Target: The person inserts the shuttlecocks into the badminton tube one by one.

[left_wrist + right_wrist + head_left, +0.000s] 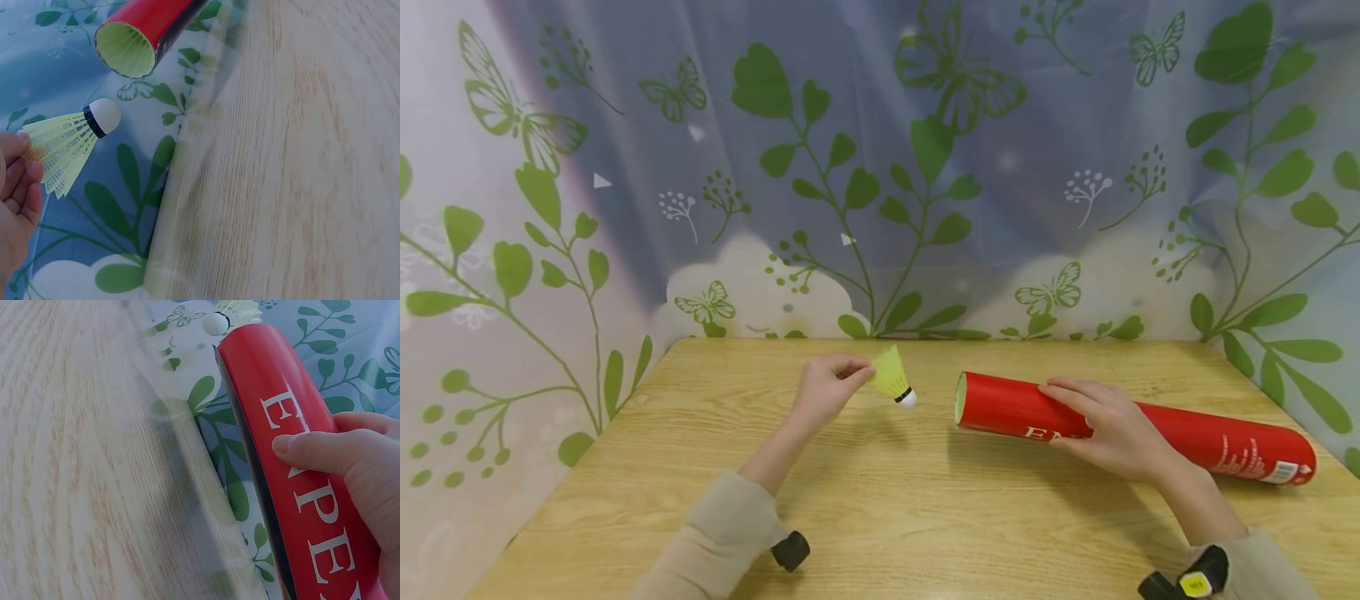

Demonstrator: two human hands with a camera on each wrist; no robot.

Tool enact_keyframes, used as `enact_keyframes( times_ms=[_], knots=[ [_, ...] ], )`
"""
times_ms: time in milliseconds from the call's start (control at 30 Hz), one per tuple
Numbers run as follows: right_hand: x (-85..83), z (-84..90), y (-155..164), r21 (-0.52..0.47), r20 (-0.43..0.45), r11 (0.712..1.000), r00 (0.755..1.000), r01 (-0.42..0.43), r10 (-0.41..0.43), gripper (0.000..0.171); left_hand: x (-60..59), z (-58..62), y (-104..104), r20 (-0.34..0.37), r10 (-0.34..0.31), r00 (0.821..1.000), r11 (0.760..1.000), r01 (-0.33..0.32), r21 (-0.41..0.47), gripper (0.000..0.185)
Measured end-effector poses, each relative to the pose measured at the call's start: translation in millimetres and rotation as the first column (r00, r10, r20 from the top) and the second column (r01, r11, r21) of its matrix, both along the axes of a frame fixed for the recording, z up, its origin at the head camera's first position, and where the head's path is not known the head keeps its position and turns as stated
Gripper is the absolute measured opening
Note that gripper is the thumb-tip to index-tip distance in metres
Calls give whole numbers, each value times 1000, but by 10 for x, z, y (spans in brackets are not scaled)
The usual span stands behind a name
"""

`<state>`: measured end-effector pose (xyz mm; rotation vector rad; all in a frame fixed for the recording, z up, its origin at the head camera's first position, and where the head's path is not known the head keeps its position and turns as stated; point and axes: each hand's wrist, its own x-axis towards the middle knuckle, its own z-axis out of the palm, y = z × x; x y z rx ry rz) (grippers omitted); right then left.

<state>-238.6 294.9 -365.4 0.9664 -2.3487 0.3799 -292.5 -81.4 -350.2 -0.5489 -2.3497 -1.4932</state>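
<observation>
Presently the left hand [829, 385] pinches a yellow shuttlecock [891, 375] by its skirt rim, cork pointing at the open mouth of the red tube [1195, 433], which lies on the desk [880, 517] under the right hand [1112, 429], fingers curled over its top. The shuttlecock looks very light with a skirt easily crushed, so a gentle pinch suits it; the stiff, smooth tube could roll. Open desk lies between the hands, and the leaf-patterned curtain [925, 167] stands close behind.
</observation>
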Motion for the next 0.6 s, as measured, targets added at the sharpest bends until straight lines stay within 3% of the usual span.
enact_keyframes(
  times_ms=[600],
  knots=[
    [12,12,2,-3,-9,1000,1000,-13,13,73,129,25,291,-27,-45,999,998,46,53,12]
  ],
)
